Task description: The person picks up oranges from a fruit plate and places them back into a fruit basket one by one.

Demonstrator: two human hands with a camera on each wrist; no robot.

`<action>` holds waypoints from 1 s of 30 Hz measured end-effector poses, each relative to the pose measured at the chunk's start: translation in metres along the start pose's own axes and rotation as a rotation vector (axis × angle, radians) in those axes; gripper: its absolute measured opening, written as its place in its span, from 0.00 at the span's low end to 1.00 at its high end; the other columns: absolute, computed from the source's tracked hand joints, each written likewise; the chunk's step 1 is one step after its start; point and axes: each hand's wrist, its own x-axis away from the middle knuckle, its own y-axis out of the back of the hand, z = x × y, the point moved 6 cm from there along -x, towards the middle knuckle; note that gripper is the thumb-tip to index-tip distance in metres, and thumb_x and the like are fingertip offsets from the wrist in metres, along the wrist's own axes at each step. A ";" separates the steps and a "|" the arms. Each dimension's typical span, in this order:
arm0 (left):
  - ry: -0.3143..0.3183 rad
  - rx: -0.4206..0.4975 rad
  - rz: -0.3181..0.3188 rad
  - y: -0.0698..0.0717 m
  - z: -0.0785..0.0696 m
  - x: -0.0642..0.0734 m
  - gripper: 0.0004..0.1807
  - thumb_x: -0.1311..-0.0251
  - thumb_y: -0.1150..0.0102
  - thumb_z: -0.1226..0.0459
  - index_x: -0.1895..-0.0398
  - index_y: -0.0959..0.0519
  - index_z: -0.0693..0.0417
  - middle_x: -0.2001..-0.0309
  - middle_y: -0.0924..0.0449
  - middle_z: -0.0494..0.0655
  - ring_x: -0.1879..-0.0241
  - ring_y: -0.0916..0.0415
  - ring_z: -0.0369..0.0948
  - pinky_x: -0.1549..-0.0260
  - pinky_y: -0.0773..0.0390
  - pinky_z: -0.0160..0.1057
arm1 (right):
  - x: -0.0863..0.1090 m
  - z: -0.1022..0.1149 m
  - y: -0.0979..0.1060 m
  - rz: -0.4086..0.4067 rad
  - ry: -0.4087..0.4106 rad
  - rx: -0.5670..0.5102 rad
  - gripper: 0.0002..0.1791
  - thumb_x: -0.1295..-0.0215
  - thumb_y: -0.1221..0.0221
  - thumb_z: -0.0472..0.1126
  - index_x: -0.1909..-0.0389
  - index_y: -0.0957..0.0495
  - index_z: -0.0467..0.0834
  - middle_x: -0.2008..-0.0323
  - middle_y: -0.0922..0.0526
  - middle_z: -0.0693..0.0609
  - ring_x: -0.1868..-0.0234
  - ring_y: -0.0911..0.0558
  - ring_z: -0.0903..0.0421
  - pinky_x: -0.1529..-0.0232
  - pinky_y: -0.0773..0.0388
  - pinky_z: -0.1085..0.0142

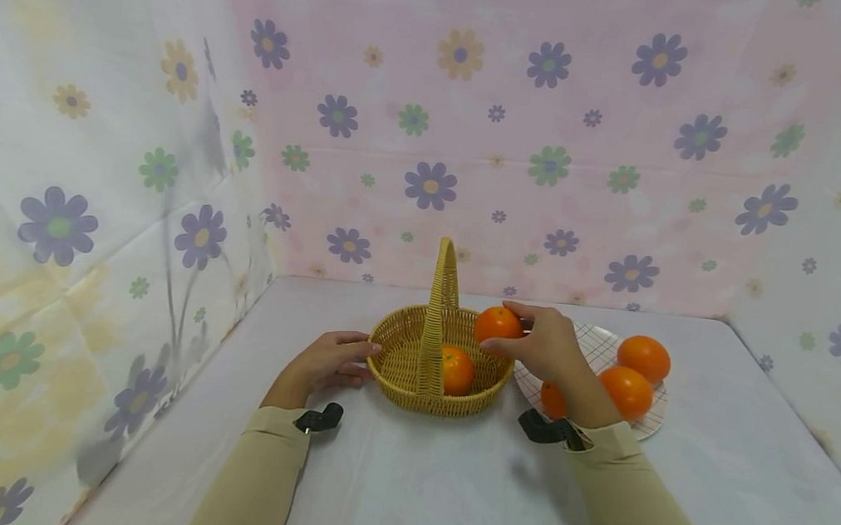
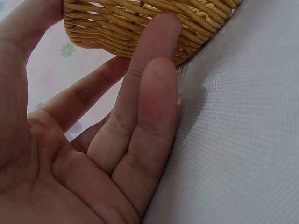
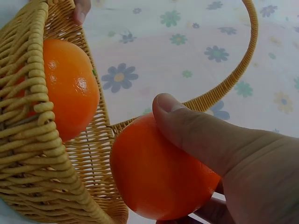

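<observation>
A yellow wicker basket (image 1: 385,380) with a tall arched handle stands on the table in the head view. Inside it lies one orange (image 1: 458,372), just right of the handle. My right hand (image 1: 551,349) pinches another orange (image 1: 497,325) between thumb and fingers, over the basket's right rim. The right wrist view has this held orange (image 3: 161,172) near the rim, beside the orange in the basket (image 3: 70,88). At the basket's left end, my left hand (image 1: 325,360) holds the rim, thumb over it. Its other fingers (image 2: 156,98) lie along the outer wall.
Right of the basket, a white plate with a grid pattern (image 1: 597,343) carries more oranges (image 1: 643,359), partly hidden behind my right forearm. A white cloth (image 1: 401,486) covers the table. Flower-printed fabric (image 1: 433,113) hangs at the back and both sides.
</observation>
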 end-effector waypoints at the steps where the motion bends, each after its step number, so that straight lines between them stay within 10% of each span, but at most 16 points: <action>1: 0.000 0.000 0.000 0.000 0.000 0.000 0.43 0.48 0.23 0.42 0.31 0.25 0.50 0.49 0.12 0.50 0.59 0.11 0.45 0.60 0.12 0.40 | 0.000 0.001 -0.001 0.004 0.001 0.008 0.49 0.47 0.24 0.63 0.25 0.30 0.55 0.41 0.16 0.46 0.45 0.17 0.47 0.46 0.16 0.52; 30: -0.005 -0.007 0.004 -0.001 -0.002 0.002 0.40 0.45 0.25 0.44 0.32 0.24 0.51 0.49 0.12 0.50 0.58 0.11 0.45 0.60 0.12 0.40 | -0.003 0.007 -0.028 0.065 0.088 0.161 0.47 0.49 0.21 0.59 0.28 0.25 0.51 0.46 0.15 0.49 0.51 0.19 0.50 0.47 0.18 0.54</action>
